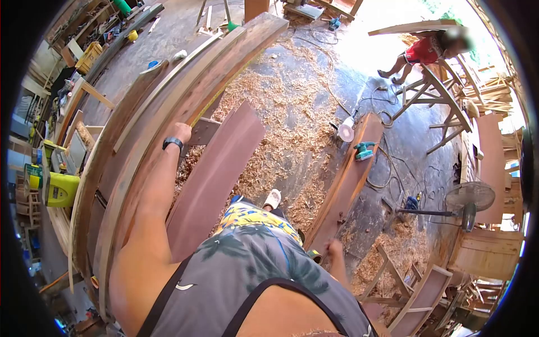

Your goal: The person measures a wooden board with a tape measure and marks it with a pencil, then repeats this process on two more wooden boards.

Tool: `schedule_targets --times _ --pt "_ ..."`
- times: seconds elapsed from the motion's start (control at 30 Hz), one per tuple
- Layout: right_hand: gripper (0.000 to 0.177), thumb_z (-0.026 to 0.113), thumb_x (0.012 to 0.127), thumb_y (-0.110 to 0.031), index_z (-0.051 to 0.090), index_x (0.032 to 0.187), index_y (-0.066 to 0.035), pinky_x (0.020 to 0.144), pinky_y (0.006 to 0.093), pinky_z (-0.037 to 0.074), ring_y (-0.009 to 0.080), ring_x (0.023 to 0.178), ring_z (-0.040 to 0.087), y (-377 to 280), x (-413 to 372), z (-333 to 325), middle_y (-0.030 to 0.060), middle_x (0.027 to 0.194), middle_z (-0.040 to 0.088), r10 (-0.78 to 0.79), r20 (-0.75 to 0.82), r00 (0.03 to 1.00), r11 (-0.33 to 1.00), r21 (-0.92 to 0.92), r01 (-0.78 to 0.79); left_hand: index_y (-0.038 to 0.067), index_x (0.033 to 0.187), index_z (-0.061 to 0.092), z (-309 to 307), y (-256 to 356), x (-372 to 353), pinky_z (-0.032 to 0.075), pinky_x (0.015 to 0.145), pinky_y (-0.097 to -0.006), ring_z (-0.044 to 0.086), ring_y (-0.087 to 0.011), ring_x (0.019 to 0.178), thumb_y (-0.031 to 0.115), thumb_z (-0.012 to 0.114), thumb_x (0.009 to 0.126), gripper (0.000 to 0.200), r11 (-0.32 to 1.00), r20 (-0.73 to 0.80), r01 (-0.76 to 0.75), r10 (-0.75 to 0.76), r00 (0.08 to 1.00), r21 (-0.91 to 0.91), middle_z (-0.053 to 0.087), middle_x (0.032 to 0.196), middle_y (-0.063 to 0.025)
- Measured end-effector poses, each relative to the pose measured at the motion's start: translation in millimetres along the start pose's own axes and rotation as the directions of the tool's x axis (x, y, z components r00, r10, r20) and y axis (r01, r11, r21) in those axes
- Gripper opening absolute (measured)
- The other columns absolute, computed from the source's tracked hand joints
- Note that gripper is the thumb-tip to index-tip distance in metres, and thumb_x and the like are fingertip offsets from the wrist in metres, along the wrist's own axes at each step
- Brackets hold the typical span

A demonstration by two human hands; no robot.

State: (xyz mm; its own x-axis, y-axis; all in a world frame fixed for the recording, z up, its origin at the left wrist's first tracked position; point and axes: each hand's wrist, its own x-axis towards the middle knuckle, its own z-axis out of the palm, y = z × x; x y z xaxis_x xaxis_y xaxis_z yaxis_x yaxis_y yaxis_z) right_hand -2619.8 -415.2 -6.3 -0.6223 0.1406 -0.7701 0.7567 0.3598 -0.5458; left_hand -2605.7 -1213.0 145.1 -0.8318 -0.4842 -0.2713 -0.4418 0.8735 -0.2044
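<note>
My left hand [181, 133], with a black watch at the wrist, is closed at the edge of a long curved wooden beam [147, 123]. A thin yellow strip [227, 84], like a tape measure's blade, runs along that beam's edge down to the hand; the fingers partly hide its near end. Low on the other side, my right hand [335, 247] has its fingers curled beside a reddish-brown board [331, 216]; what it holds, if anything, is hidden. Between the beam and my body lies a wide reddish plank [216, 168].
Wood shavings [286, 112] cover much of the floor. On the right-hand board sit a teal power sander [364, 150] and a grinder [345, 132], with cords around. A standing fan [469, 199] is at right. One person [424, 50] bends near wooden trestles [438, 98].
</note>
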Motion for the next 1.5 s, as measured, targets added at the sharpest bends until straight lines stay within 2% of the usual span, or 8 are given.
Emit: schedule_targets --times 0.3,0.6,0.67,0.77,0.93,1.3,1.43,1.5 --pt "0.035 0.048 0.083 0.006 0.066 0.112 -0.004 0.045 0.024 0.041 0.0114 0.056 0.055 -241 78 -5 0.0062 0.075 0.067 -0.131 -0.005 0.991 0.99 0.051 0.131 0.005 0.089 0.077 63 -38 170 0.057 0.081 -0.0453 0.072 -0.0318 0.09 0.018 0.054 0.083 0.027 0.983 -0.091 0.178 -0.181 0.979 -0.04 0.072 0.097 -0.019" --pt "0.028 0.048 0.087 -0.001 0.07 0.104 -0.007 0.042 0.0274 0.038 0.0128 0.051 0.056 -196 106 44 0.0055 0.071 0.067 0.138 0.055 0.989 0.977 -0.168 -0.127 -0.002 0.106 0.071 23 -16 249 0.052 0.094 -0.0481 0.065 -0.0405 0.11 0.025 0.051 0.086 0.039 0.913 0.147 0.293 -0.26 0.954 -0.283 0.065 0.119 -0.0267" --pt "0.028 0.047 0.09 -0.004 0.068 0.109 -0.007 0.042 0.0278 0.038 0.0123 0.053 0.056 -191 122 44 0.006 0.075 0.069 -0.039 0.275 0.961 0.859 -0.482 0.173 -0.002 0.107 0.071 -2 -5 256 0.052 0.095 -0.0481 0.065 -0.0409 0.11 0.026 0.051 0.086 0.04 0.941 0.157 0.237 -0.203 0.966 -0.241 0.065 0.119 -0.0271" --pt "0.029 0.046 0.092 -0.005 0.066 0.114 -0.007 0.043 0.0281 0.039 0.0126 0.053 0.057 -238 110 65 0.0066 0.078 0.069 0.144 0.079 0.986 0.955 -0.272 -0.117 -0.002 0.109 0.07 -60 20 239 0.051 0.097 -0.0476 0.064 -0.041 0.111 0.025 0.052 0.086 0.04 0.76 0.218 0.462 -0.408 0.887 -0.458 0.064 0.12 -0.0275" --pt "0.031 0.05 0.09 -0.004 0.068 0.115 -0.007 0.043 0.0283 0.041 0.0127 0.053 0.057 -291 153 85 0.0067 0.077 0.069 0.121 0.104 0.987 0.976 -0.193 -0.099 -0.002 0.112 0.069 -89 36 248 0.05 0.1 -0.0477 0.062 -0.041 0.114 0.025 0.053 0.086 0.041 0.624 0.289 0.555 -0.482 0.827 -0.549 0.064 0.121 -0.027" --pt "0.031 0.05 0.083 0.0 0.07 0.107 0.0 0.047 0.0276 0.042 0.0133 0.054 0.057 -450 235 162 0.0053 0.07 0.064 -0.155 0.391 0.907 0.865 -0.389 0.316 0.001 0.101 0.073 -60 43 265 0.053 0.093 -0.048 0.066 -0.0416 0.107 0.024 0.05 0.087 0.036 0.762 0.252 0.477 -0.405 0.879 -0.438 0.068 0.11 -0.0259" --pt "0.042 0.051 0.083 0.001 0.065 0.122 0.001 0.044 0.0277 0.042 0.013 0.053 0.057 -542 254 209 0.0051 0.066 0.062 -0.353 0.489 0.798 0.599 -0.537 0.594 0.003 0.098 0.074 -125 62 242 0.054 0.09 -0.0487 0.067 -0.0404 0.103 0.026 0.051 0.087 0.035 0.689 0.266 0.569 -0.504 0.821 -0.45 0.07 0.107 -0.023" --pt "0.047 0.052 0.082 0.001 0.061 0.129 0.001 0.045 0.0279 0.044 0.014 0.054 0.059 -570 302 235 0.0066 0.07 0.064 -0.365 0.5 0.785 0.705 -0.403 0.584 0.007 0.099 0.075 -115 61 240 0.054 0.089 -0.0486 0.068 -0.0398 0.101 0.027 0.053 0.087 0.032 0.711 0.284 0.562 -0.485 0.827 -0.423 0.071 0.106 -0.0211"
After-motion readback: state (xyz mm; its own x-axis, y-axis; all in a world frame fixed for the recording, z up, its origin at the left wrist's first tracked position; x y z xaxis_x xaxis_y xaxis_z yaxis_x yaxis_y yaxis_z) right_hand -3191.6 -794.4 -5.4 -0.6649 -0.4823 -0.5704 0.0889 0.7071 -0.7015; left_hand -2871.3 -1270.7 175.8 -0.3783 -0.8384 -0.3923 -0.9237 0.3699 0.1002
